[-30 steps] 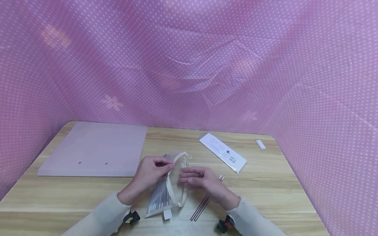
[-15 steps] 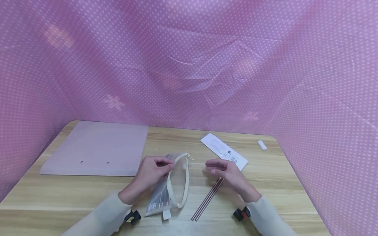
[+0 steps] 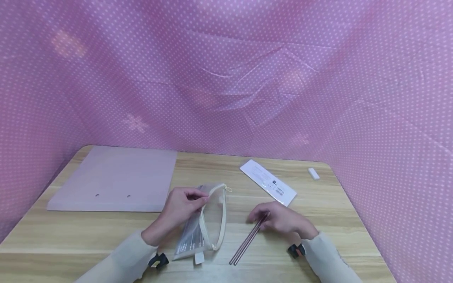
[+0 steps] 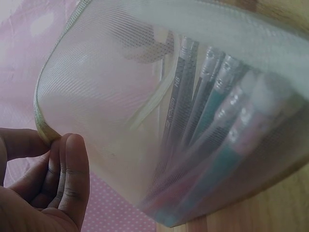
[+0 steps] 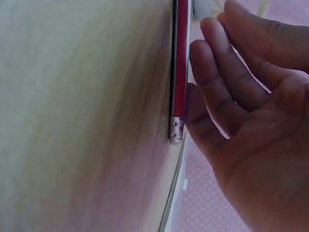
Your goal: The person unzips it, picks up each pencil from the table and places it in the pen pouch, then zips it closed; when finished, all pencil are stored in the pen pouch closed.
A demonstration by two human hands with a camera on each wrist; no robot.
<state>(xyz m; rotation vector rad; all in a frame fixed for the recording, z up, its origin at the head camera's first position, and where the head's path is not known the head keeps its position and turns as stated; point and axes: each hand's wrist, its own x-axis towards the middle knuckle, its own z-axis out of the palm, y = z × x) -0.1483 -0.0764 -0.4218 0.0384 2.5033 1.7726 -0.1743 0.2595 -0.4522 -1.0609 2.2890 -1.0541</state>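
Note:
My left hand (image 3: 184, 206) pinches the pale zip edge of a see-through mesh pencil pouch (image 3: 192, 239), whose mouth gapes to the right. In the left wrist view, pencils (image 4: 179, 92) with metal ends and erasers show through the mesh (image 4: 91, 87). My right hand (image 3: 277, 217) is low over the eraser ends of dark red pencils (image 3: 247, 243), which lie slanted on the table. From the right wrist, a red-and-black pencil (image 5: 180, 72) appears right beside the loosely bent fingertips, and the thumb stands apart from it.
A large pale folder-like board (image 3: 116, 177) with two holes lies at the back left of the wooden table (image 3: 88, 236). A white flat packet (image 3: 267, 181) rests beyond my right hand. Farther right lies a small white eraser-like block (image 3: 313, 173). Pink dotted cloth (image 3: 226, 78) hangs behind.
My right hand has left the pouch mouth, moved right and come down over the pencils' ends. My left hand keeps its pinch on the pouch edge, nearly still.

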